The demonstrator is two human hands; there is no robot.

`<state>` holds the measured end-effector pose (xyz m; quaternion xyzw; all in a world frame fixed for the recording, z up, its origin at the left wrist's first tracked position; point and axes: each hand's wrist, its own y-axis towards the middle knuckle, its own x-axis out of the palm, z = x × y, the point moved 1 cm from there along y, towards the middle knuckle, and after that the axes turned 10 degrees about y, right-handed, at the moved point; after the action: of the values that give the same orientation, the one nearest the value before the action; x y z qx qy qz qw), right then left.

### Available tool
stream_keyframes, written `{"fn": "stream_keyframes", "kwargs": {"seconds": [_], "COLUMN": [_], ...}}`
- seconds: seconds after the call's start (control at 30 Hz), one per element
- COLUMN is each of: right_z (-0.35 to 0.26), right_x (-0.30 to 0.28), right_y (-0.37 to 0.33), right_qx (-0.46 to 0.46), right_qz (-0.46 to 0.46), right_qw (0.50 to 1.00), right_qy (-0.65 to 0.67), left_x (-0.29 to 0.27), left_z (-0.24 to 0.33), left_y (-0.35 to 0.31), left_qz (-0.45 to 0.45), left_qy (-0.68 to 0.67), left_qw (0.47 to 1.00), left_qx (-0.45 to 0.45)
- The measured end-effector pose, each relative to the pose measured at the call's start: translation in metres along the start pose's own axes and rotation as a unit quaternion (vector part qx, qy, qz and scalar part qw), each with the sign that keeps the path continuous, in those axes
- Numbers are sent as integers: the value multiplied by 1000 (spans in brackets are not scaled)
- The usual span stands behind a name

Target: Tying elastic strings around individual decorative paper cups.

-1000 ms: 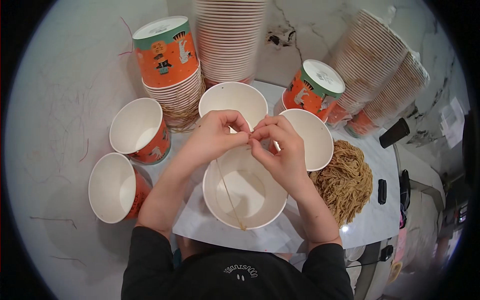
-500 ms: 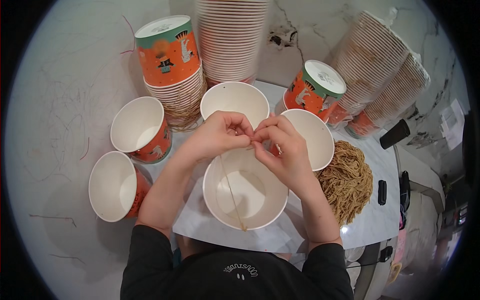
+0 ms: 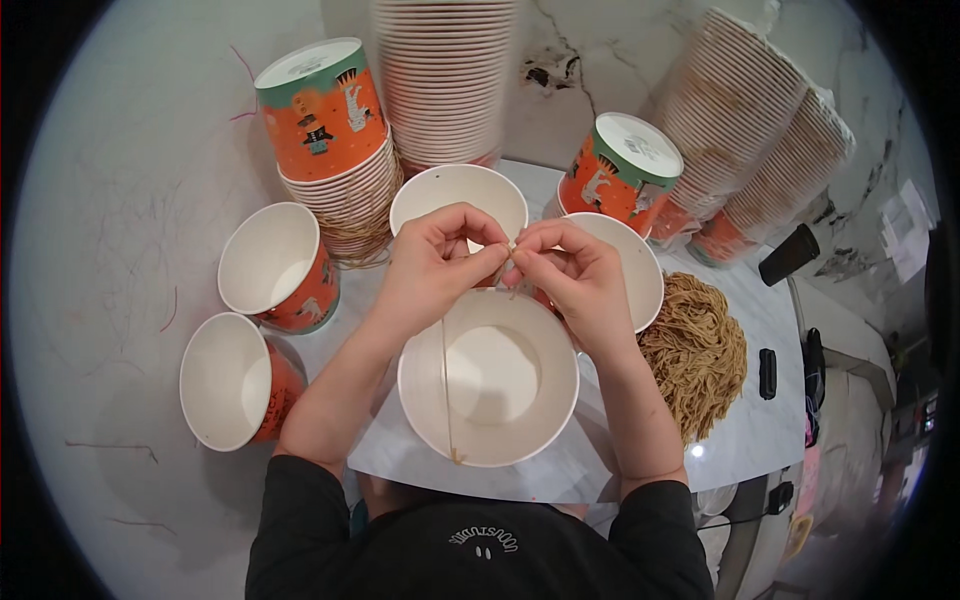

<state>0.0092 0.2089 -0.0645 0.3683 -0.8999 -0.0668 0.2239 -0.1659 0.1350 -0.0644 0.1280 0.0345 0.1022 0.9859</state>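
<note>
A white paper bucket [image 3: 420, 410] stands mouth up in front of me. A thin tan cord [image 3: 447, 390] hangs across its mouth, from a small knot at the near rim up toward my left hand [image 3: 432, 265]. Thumb and fingers of that hand pinch a bit of the cord above the far rim. Fingertip to fingertip with it, my right hand [image 3: 578, 280] also pinches the cord. The exact shape of the cord between the fingertips is too small to make out. Behind my hands stand two more open buckets, one far bucket [image 3: 460, 185] and one right bucket [image 3: 635, 270].
To the right lies a heap of tan cords [image 3: 695, 355], near a small black object [image 3: 767, 373]. Two open buckets [image 3: 262, 262] stand at left. Upturned stacks of orange buckets [image 3: 325, 125], a tall white stack [image 3: 445, 80] and bagged stacks [image 3: 735, 110] line the back.
My hands have tilted slightly and the fingertips now press together higher on the cord. The cord across the bucket has swung left and hangs straighter. The whole view has shifted a little.
</note>
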Motion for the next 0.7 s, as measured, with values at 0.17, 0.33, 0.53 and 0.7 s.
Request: {"fn": "stream_keyframes", "kwargs": {"seconds": [0.17, 0.33, 0.53, 0.7], "right_z": [-7, -9, -2, 1], "right_x": [1, 5, 7, 11], "right_y": [-2, -3, -5, -6], "right_qx": [62, 81, -77, -141], "right_qz": [9, 8, 11, 12], "right_qw": [998, 996, 994, 975], "right_qy": [24, 39, -73, -172], "left_x": [1, -2, 0, 3], "left_z": [1, 3, 3, 3], "left_y": [0, -1, -2, -5], "left_qz": [-6, -35, -28, 11], "left_qy": [13, -60, -72, -12], "left_qw": [1000, 997, 996, 1000], "left_qx": [4, -19, -35, -21]}}
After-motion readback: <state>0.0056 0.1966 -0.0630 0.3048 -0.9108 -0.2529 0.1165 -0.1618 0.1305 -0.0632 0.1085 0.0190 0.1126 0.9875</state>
